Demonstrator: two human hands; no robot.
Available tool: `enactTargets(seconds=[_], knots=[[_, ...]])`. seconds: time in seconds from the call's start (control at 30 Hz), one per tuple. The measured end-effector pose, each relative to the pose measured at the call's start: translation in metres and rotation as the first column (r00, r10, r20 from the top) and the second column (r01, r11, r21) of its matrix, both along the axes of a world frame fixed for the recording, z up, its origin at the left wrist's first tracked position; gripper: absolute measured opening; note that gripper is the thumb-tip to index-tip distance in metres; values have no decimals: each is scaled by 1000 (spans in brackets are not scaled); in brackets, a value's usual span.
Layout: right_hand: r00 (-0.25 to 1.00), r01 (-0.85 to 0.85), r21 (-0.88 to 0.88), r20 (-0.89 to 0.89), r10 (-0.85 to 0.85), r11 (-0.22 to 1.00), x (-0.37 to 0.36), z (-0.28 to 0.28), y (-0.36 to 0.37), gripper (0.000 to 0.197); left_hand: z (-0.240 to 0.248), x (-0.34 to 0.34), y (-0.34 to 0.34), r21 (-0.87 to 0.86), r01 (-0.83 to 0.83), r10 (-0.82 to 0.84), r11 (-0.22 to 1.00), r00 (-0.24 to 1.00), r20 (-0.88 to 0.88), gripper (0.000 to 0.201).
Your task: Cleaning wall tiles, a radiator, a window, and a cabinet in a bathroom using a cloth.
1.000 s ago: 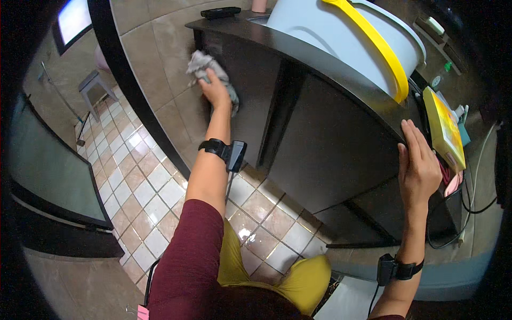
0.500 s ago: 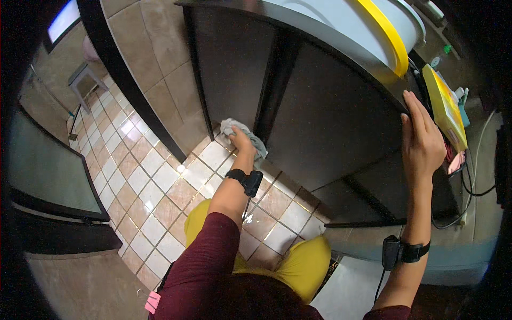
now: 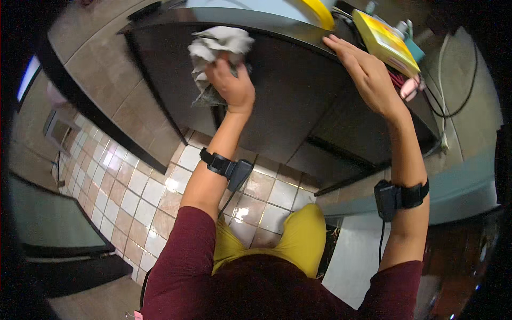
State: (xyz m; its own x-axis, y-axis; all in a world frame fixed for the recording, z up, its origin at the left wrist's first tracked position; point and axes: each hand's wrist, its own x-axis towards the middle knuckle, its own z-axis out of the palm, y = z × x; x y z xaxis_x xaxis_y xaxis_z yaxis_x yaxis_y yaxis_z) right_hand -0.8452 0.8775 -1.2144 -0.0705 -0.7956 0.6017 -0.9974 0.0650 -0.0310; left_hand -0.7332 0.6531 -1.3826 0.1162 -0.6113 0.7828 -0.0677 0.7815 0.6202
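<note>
Bunched in my left hand (image 3: 232,88) is a grey-white cloth (image 3: 220,44), slightly blurred. The hand holds it against the upper part of the dark cabinet front (image 3: 290,90), just below the top edge. Part of the cloth hangs down past my fingers, and some fingers are hidden in its folds. My right hand (image 3: 368,77) lies on the right part of the cabinet's top edge, its fingers stretched out and nothing in it. A yellow box (image 3: 385,45) lies close beyond that hand.
A pale tub with a yellow band (image 3: 320,13) stands on the cabinet top. Pink items (image 3: 409,88) and loose cables (image 3: 453,114) lie at the right. Below is a shiny tiled floor (image 3: 258,186). A dark post (image 3: 101,106) and a grey stool (image 3: 57,128) are at left.
My left hand has carried the cloth from low near the floor up to the top of the cabinet front. The view has shifted; my right hand stays at the top edge.
</note>
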Motion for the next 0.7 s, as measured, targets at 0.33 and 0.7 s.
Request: enactTargets(seconds=[0.33,0.7], knots=[[999,11,84,-41,-7,996,20,0,8,48,-188,-23,87,-647,647,-172,403,748,641,16],[991,37,-363,-103,-80,931,35,11,124,36,15,-52,149,-682,444,-239,581,894,378,23]])
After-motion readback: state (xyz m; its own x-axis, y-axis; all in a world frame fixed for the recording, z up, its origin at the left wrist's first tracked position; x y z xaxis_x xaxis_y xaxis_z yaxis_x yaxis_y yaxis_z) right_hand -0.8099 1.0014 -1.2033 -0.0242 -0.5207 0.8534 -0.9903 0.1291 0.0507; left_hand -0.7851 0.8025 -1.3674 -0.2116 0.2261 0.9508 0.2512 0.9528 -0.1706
